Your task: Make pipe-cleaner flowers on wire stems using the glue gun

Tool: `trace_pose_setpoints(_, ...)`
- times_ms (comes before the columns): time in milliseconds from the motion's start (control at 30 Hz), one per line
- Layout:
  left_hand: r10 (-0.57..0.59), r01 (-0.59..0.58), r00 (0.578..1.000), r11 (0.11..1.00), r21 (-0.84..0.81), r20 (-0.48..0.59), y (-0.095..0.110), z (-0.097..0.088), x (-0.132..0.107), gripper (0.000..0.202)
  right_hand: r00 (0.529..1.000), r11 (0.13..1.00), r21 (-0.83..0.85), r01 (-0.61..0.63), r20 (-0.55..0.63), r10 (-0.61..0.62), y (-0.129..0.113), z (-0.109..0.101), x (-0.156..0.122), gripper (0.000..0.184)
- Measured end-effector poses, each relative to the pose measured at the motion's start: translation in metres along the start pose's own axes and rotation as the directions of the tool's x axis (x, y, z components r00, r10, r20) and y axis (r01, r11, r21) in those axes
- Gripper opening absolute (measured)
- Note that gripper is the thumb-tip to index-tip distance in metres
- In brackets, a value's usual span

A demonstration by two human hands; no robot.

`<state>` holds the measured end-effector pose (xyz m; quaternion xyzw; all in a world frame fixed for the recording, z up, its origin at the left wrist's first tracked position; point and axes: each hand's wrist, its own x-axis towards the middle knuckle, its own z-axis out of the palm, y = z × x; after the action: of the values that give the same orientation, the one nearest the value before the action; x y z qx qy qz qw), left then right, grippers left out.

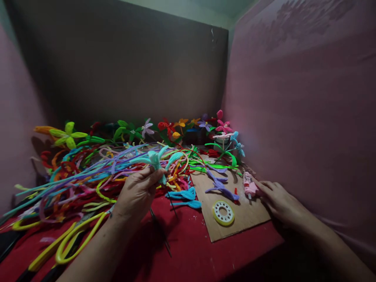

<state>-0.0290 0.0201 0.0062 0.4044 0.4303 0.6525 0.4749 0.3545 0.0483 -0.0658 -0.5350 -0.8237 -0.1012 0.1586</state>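
My left hand (138, 192) is raised over the red cloth, its fingers pinched on a teal pipe-cleaner flower (157, 158) with a thin dark wire stem (160, 231) hanging below it. My right hand (279, 201) reaches to the right, over a cardboard sheet (249, 213), and its fingertips touch a small pink glue gun (249, 185) lying there. Whether the fingers close around the gun cannot be seen clearly.
A heap of loose coloured pipe cleaners (73, 172) covers the left. Finished flowers (176, 127) stand along the back wall. On the cardboard lie a yellow-green tape roll (223, 212) and purple petals (219, 186); blue petals (185, 197) lie beside it. Pink walls close in on both sides.
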Motion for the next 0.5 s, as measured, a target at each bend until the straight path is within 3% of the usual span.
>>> trace_pose_setpoints(133, -0.043, 0.043, 0.999, 0.999, -0.013, 0.019, -0.001, 0.003, -0.003, 0.021, 0.988, 0.996, 0.041, -0.077, -0.131, 0.082, -0.016, -0.015, -0.004, 0.035)
trace_pose_setpoints(233, -0.063, 0.064, 0.998, 0.997, -0.044, 0.027, -0.003, 0.004, -0.006, 0.017, 0.982, 0.927, 0.373, -0.038, -0.160, 0.105, -0.052, -0.030, 0.003, 0.030)
trace_pose_setpoints(300, -0.068, 0.072, 0.994, 0.997, -0.041, 0.085, -0.004, 0.005, -0.008, 0.013, 0.998, 0.720, 0.692, -0.050, 0.007, 0.063, -0.085, -0.038, 0.015, 0.027)
trace_pose_setpoints(367, -0.064, 0.070, 0.982, 0.997, -0.025, 0.180, -0.004, 0.005, -0.010, 0.010, 0.984, 0.393, 0.904, -0.165, 0.181, -0.003, -0.118, -0.042, 0.032, 0.026)
trace_pose_setpoints(433, -0.045, 0.050, 0.961, 0.999, -0.009, 0.272, -0.004, 0.006, -0.013, 0.010, 0.977, 0.043, 0.976, -0.213, 0.213, 0.008, -0.146, -0.043, 0.051, 0.028)
trace_pose_setpoints(500, -0.029, 0.025, 0.944, 1.000, 0.017, 0.329, -0.003, 0.006, -0.016, 0.008, 0.988, -0.194, 0.969, -0.154, 0.147, -0.050, -0.165, -0.041, 0.069, 0.027)
